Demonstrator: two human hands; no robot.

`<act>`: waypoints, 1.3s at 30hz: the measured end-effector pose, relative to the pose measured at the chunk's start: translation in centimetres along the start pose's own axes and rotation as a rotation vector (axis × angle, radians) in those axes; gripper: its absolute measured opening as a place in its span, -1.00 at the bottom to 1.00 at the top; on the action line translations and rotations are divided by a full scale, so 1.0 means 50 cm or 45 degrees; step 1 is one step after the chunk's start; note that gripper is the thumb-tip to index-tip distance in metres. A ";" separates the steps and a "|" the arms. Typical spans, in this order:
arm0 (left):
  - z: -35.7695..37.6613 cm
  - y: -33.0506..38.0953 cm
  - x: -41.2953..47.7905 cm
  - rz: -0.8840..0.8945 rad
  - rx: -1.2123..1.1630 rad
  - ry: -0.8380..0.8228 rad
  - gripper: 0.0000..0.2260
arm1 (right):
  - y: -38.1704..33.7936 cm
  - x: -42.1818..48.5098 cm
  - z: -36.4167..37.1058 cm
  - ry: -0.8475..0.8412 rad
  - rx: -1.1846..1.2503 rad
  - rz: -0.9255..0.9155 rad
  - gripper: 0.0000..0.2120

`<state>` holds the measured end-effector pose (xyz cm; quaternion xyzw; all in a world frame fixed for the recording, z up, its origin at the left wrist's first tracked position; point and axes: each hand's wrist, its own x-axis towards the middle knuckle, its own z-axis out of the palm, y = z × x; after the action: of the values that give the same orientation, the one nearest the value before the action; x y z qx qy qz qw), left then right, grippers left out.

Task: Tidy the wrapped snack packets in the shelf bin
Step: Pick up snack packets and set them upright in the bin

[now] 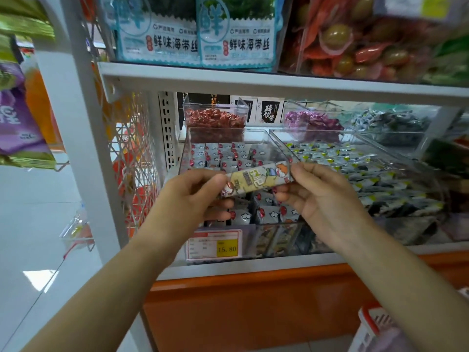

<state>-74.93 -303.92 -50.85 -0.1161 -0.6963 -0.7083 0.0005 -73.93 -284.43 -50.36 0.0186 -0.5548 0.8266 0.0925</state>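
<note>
the long snack packet (257,180) spans both hands, left hand (189,196) pinching its lower end, right hand (322,196) pinching its upper end, clear shelf bin (186,148) just beyond them

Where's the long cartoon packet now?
The packet is central in the head view, held at its ends by the left hand and right hand, over the clear bin.

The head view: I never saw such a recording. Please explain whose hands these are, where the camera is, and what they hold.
There is no machine here. A person wears one camera on the head, so it looks forward and down at their bare hands. The left hand and the right hand each pinch one end of a long cartoon-printed snack packet, over a clear bin on a shop shelf. The bin holds many small white packets. A price tag is on its front.
</note>
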 end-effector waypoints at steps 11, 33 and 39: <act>-0.002 0.001 0.001 -0.131 -0.290 0.190 -0.81 | -0.016 -0.004 -0.009 -0.023 0.106 0.124 -0.79; 0.011 0.010 -0.006 0.025 -0.020 -0.103 -0.79 | 0.004 0.006 -0.009 0.072 -0.289 -0.112 -0.91; 0.012 0.011 -0.009 0.069 0.095 -0.083 -0.72 | 0.011 0.002 -0.003 -0.069 -0.440 -0.194 -0.86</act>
<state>-74.31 -303.40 -50.39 -0.1579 -0.7183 -0.6775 0.0013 -74.12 -284.46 -50.90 0.0668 -0.6879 0.7087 0.1417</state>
